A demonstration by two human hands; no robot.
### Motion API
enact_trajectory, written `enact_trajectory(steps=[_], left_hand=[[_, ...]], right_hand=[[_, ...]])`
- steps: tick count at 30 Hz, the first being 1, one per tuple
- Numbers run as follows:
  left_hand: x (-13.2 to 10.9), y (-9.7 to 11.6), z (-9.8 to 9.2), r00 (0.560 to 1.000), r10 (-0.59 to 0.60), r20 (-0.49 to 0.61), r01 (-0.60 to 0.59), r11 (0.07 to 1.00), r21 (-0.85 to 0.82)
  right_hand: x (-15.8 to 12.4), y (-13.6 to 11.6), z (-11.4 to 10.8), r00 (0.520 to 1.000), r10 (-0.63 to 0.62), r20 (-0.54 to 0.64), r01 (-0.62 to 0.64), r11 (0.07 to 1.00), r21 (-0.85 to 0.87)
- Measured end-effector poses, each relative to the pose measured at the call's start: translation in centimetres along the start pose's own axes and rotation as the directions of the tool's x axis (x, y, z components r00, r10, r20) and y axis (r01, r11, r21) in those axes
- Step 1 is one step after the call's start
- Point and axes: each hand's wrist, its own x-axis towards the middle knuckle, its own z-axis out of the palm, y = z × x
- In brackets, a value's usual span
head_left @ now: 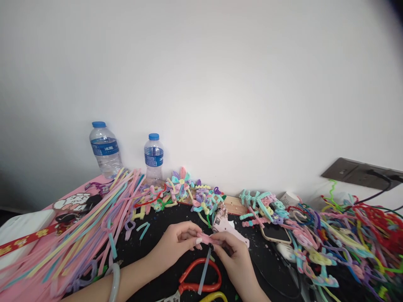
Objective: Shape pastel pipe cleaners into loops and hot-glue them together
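Observation:
My left hand (pixel 181 241) and my right hand (pixel 231 251) meet over the black work mat. Between their fingertips they pinch a short pink pipe cleaner (pixel 206 239), one end each. Just behind my right hand lies a pale pink glue gun (pixel 225 226), its nozzle end stained brown. A translucent glue stick (pixel 204 272) slants down below my fingers, with a small dark piece at its top. Under it are scissors (pixel 183 287) with red handles, and a yellow handle (pixel 214 297) shows at the bottom edge.
Loose pastel pipe cleaners (pixel 107 226) spread at left, near two water bottles (pixel 105 149) (pixel 154 157). Finished pipe-cleaner flowers (pixel 181 181) line the back. At right are a phone (pixel 276 233), a tangled colourful pile (pixel 343 239) and a wall socket (pixel 355 172).

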Motion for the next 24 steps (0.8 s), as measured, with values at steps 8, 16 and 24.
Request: enact_trajectory(steps=[8, 16, 24], left_hand=[[0.2, 0.0, -0.3, 0.985, 0.080, -0.151, -0.074, 0.996, 0.047], [-0.1, 0.3, -0.5, 0.990, 0.068, -0.123, -0.058, 0.995, 0.081], [-0.2, 0.8, -0.4, 0.998, 0.049, -0.048, -0.050, 0.999, -0.010]], right_hand=[[0.0, 0.7, -0.3, 0.999, 0.024, -0.029, -0.025, 1.000, -0.014], [0.0, 0.7, -0.3, 0.999, 0.028, -0.035, -0.028, 1.000, -0.012], [0.0, 1.3, -0.2, 0.998, 0.051, -0.022, -0.050, 0.998, 0.047]])
